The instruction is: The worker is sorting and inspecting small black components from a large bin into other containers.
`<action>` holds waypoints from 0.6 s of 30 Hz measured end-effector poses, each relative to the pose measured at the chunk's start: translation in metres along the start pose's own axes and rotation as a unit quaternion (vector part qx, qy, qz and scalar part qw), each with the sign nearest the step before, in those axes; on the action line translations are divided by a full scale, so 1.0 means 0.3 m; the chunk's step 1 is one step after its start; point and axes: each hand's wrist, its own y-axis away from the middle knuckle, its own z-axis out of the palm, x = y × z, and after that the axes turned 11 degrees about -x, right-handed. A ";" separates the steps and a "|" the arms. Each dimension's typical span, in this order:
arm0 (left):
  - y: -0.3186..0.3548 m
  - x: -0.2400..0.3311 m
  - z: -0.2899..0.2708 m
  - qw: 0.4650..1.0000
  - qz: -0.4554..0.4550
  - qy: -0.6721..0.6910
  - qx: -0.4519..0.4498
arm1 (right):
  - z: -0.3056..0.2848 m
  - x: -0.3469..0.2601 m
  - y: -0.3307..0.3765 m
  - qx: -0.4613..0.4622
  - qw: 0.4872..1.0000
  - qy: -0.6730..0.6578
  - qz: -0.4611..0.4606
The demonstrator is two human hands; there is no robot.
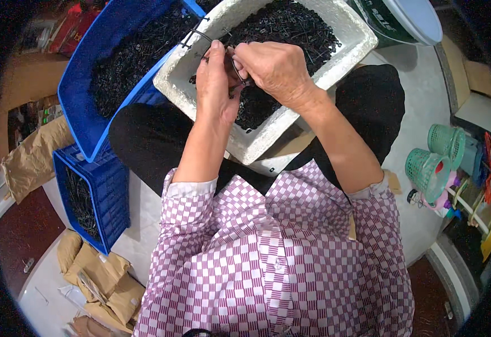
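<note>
Above a white foam box (245, 147) my two hands meet, fingertips close together. My left hand (214, 84) is closed on a thin black branched plastic piece (200, 35), whose slim arms stick out past the thumb. My right hand (276, 70) pinches at a thin dark strip beside the left fingers; whether it belongs to the same piece I cannot tell. Many small black plastic parts (290, 25) fill the foam box below. The fingers hide much of what lies between them.
On the left a large blue bin (68, 92) holds more black parts, with a smaller blue crate (113, 205) nearer. Brown paper packages (102, 275) lie at lower left. A white-lidded bucket (414, 19) stands at upper right; green mesh baskets (425, 171) sit at right.
</note>
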 end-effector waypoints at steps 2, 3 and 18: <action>0.003 0.000 0.004 1.000 -0.021 0.021 -0.006 | -0.001 -0.019 0.000 0.013 0.998 -0.027 0.052; 0.005 0.000 0.006 0.998 -0.042 0.042 -0.011 | 0.009 -0.008 -0.004 0.013 0.998 -0.026 0.052; 0.025 0.041 -0.032 0.998 0.052 0.037 0.009 | -0.028 -0.006 -0.015 -0.097 0.686 -0.668 0.272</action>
